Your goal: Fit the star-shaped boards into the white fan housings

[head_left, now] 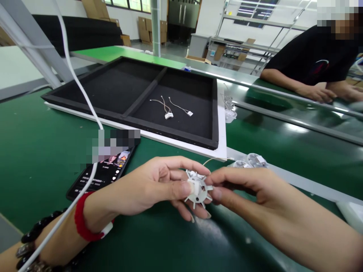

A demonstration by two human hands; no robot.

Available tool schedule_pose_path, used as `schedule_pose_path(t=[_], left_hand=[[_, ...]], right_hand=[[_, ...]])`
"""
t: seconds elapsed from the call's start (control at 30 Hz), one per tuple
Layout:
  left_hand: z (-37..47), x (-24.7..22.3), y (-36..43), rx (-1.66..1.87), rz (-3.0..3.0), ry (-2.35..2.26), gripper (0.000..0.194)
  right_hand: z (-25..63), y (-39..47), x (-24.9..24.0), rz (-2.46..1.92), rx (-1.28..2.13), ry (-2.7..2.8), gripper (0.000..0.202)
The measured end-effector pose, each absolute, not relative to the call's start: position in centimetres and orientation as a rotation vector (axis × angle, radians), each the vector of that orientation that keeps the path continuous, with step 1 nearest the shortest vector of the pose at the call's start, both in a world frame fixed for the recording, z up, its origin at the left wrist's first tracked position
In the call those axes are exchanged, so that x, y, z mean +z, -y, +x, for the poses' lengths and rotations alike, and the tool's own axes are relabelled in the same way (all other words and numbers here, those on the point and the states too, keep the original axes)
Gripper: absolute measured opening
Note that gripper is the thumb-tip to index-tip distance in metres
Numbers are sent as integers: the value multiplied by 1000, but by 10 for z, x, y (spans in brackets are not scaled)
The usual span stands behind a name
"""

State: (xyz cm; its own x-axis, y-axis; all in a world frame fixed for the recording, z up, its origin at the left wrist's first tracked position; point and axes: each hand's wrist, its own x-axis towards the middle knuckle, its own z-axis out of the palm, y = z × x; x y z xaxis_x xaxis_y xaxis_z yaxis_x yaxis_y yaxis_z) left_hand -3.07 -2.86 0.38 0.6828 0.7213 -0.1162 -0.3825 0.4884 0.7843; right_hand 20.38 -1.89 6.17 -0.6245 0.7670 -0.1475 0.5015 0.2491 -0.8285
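While both hands pinch it, left hand [147,189] and right hand [249,189] fingers clamp the white finned part [197,189], seemingly flat-faced, between them.

A phone [103,172] lies beside a black tray [85,73] holding wired connectors [169,115].

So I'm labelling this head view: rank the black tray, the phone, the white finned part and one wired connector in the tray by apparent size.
1. black tray
2. phone
3. white finned part, held by both hands, though nearness to the camera enlarges it
4. wired connector
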Motion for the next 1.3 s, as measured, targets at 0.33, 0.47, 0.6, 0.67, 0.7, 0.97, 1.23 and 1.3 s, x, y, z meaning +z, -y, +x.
schedule_pose_path(t=[0.33, 0.47, 0.6, 0.67, 0.7, 0.97, 1.23, 1.3], left_hand=[[-25, -1, 30, 716, 807, -512, 27], [-22, 0, 31, 723, 787, -517, 30], [-20, 1, 32, 728, 763, -538, 37], [-18, 0, 32, 742, 747, -523, 36], [-18, 0, 32, 751, 745, -511, 34], [-18, -2, 34, 770, 772, -517, 28], [-15, 1, 37, 767, 859, -616, 36], [-15, 0, 37, 761, 867, -637, 39]], right_hand=[[201, 22, 52, -1247, 1264, 2296, 27], [205, 20, 52, -1171, 1274, 2332, 29], [207, 17, 52, -1152, 1284, 2326, 22], [207, 18, 53, -1201, 1329, 2265, 22], [207, 19, 54, -1227, 1350, 2230, 21], [207, 20, 61, -1234, 1387, 2209, 13], [207, 19, 59, -1230, 1334, 2299, 30], [207, 20, 59, -1237, 1295, 2333, 30]])
